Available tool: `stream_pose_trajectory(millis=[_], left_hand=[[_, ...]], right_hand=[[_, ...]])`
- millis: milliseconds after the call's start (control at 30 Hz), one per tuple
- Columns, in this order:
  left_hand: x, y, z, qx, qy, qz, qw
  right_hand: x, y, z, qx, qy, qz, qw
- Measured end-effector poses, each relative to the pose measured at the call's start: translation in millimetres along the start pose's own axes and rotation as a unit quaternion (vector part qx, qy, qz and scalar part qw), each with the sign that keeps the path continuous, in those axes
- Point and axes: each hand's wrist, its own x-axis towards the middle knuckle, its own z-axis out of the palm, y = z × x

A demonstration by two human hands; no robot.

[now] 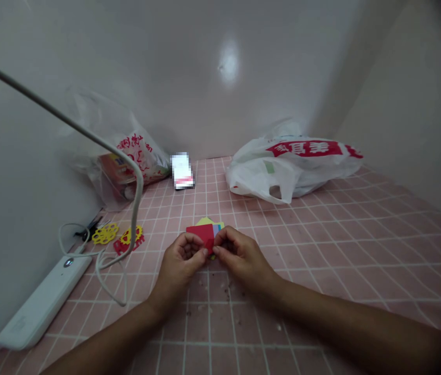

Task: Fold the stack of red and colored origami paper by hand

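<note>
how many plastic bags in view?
2. Left bag: far left, beside the phone. Right bag: far side, right of the phone. Any tucked inside these would be hidden.

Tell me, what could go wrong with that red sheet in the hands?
The red sheet might crease or tear if the left hand and right hand, both gripping it, pull unevenly. The cord loops down near the left arm, so it could get snagged. Specks lie just below the hands and might dirty the sheet if it's set down there.
</note>
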Motion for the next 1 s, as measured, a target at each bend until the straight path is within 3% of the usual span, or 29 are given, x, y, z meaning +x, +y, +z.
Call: stream_pose_trajectory(millis=[133,467,633,833,1000], left_hand=[[0.8,2.4,0.1,-0.017,0.021,-0.014,1.000],[1.1,3.7,0.5,0.006,0.032,0.010,0.999],[1.5,-1.5,-1.7,0.010,-0.004,0.028,1.000],[1.7,-4.8,-3.4,0.005,-0.040,0.061,0.997],[1.1,-4.8,-5.4,0.032,-0.029,0.084,0.995]], right_hand=[[2.0,-0.6,-2.3,0.091,-0.009,0.033,0.995],[3.5,-3.5,0.9,0.158,-0.051,0.085,0.982],[4.3,-1.8,1.6,0.182,-0.065,0.143,0.971],[5.8,-5.9,-3.3,0.217,-0.032,0.141,0.965],[5.1,-5.5,-2.6,0.254,-0.044,0.147,0.955]])
